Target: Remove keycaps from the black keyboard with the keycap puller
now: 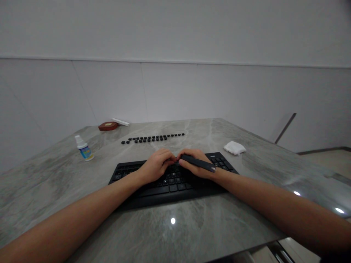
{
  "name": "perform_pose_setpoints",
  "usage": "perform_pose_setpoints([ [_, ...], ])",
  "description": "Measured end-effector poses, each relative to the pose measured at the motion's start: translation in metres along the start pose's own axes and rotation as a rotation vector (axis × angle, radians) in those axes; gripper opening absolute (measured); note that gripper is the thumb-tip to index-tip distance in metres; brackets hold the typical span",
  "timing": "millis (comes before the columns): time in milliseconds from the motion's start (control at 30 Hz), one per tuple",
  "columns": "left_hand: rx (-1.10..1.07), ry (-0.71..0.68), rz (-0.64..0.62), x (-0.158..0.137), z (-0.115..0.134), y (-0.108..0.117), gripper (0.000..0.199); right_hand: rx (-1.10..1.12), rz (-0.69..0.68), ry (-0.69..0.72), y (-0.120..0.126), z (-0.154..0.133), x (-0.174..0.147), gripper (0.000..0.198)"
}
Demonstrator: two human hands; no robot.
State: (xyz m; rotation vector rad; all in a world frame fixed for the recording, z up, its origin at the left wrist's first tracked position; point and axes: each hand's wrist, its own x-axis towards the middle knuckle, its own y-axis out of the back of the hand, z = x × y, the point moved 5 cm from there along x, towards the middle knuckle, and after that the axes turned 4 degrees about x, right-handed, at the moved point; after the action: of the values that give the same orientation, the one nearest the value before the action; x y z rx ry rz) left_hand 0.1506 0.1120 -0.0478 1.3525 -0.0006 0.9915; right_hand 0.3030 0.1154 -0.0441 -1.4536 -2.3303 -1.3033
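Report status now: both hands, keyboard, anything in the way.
Left hand over keyboard, close beside right hand, which grips black tool. Loose keys lined up beyond keyboard. Hands hide part of keyboard; spray bottle, white cloth off to the sides.

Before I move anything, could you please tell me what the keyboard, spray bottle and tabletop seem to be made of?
Keyboard: probably black plastic, fairly matte, since its frame looks dark and dull.
Spray bottle: likely smooth white plastic, going by its moulded-looking cap, with a printed blue label.
Tabletop: polished grey stone or a stone-look surface; it shows pale veins and bright light reflections.
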Motion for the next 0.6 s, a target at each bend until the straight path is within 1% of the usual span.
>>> perform_pose_setpoints([
  [100,0.011,-0.015,-0.02,0.0,0.0,-0.001,0.01,-0.007,0.046,0.04,0.005,-0.001,-0.001,0.016],
  [167,0.015,-0.035,-0.035,-0.001,0.001,-0.002,0.01,-0.019,0.056,0.059,0.007,-0.002,-0.001,0.014],
  [233,0.013,-0.053,-0.041,-0.001,0.002,-0.002,0.01,-0.034,0.005,0.085,0.007,-0.003,-0.001,0.009],
  [333,0.019,-0.065,-0.039,0.0,0.003,-0.002,0.011,-0.05,-0.096,0.134,0.003,-0.005,-0.002,0.01],
  [400,0.023,-0.067,-0.043,0.0,0.002,-0.003,0.012,-0.062,-0.103,0.138,0.001,-0.003,-0.003,0.013],
  [533,0.016,-0.055,-0.05,0.0,0.001,-0.004,0.014,-0.093,-0.09,0.084,0.0,0.006,-0.004,0.012],
  [600,0.019,-0.053,-0.04,-0.001,0.0,-0.005,0.014,-0.111,-0.09,0.095,0.0,0.007,-0.004,0.011],
])
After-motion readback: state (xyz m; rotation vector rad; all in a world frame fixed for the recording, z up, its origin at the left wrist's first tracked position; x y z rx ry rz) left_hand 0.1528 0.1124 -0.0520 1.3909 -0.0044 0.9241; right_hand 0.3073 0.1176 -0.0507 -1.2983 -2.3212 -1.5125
